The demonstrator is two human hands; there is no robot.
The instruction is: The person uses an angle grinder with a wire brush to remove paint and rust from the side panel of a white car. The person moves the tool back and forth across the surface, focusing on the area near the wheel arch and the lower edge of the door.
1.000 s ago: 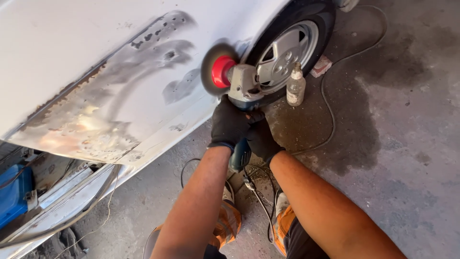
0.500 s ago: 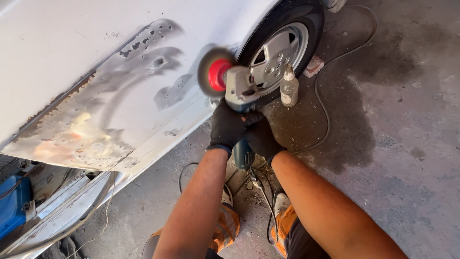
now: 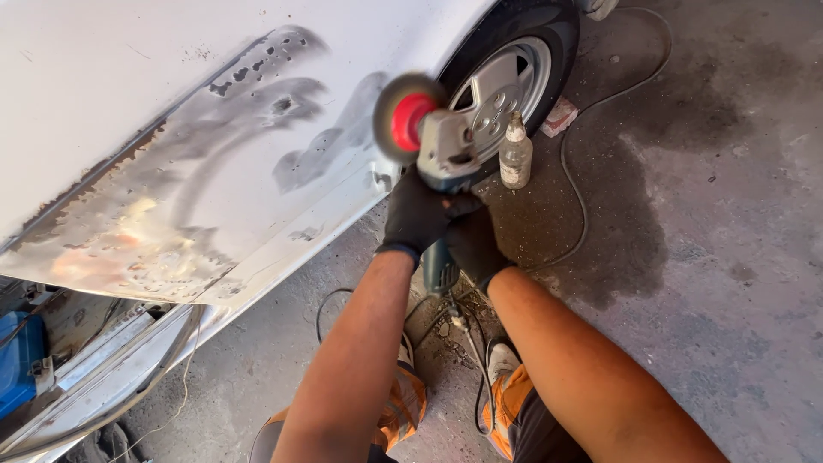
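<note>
A small clear bottle [image 3: 515,153] with a pale label is being kept upright on the floor [image 3: 729,283], just beside the wheel [image 3: 506,81].

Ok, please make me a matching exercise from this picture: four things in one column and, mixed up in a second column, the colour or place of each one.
Things:
1. hub of the grinder disc
2. small bottle
3. gloves on both hands
4. box at the left edge

Descriptions:
A. blue
B. black
C. red
D. stands on the floor beside the wheel

Pairs: 1-C, 2-D, 3-B, 4-A
</note>
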